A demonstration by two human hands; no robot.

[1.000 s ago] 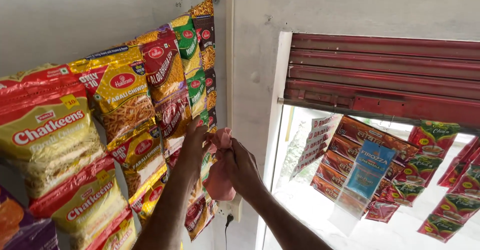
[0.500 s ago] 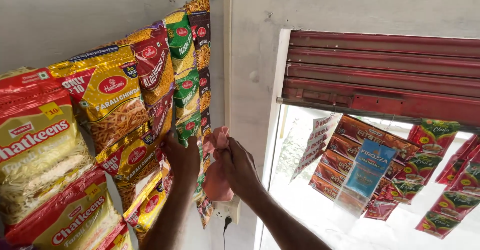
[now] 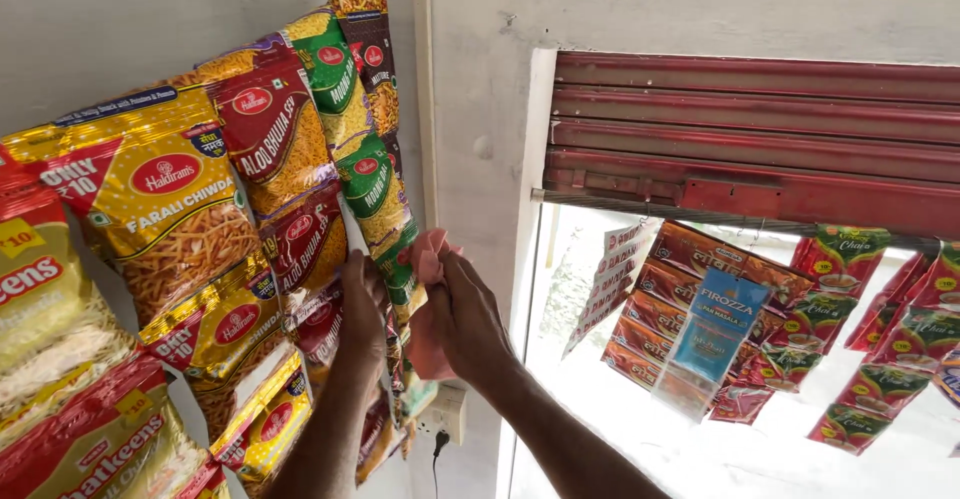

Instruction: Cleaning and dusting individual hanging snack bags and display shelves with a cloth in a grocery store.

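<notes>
Wall-hung snack packets (image 3: 300,189); right hand (image 3: 470,324) grips crumpled pink cloth (image 3: 432,259)

A red metal shutter (image 3: 750,149) is rolled up over a bright window, strips of small red and green packets (image 3: 850,359) and one blue packet (image 3: 715,329) hang under it, and a white plug socket (image 3: 445,409) sits on the white wall (image 3: 480,89).

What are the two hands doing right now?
Left hand: pressed against the hanging red and green snack packets; grip cannot be told.
Right hand: closed on a crumpled pink cloth.
</notes>
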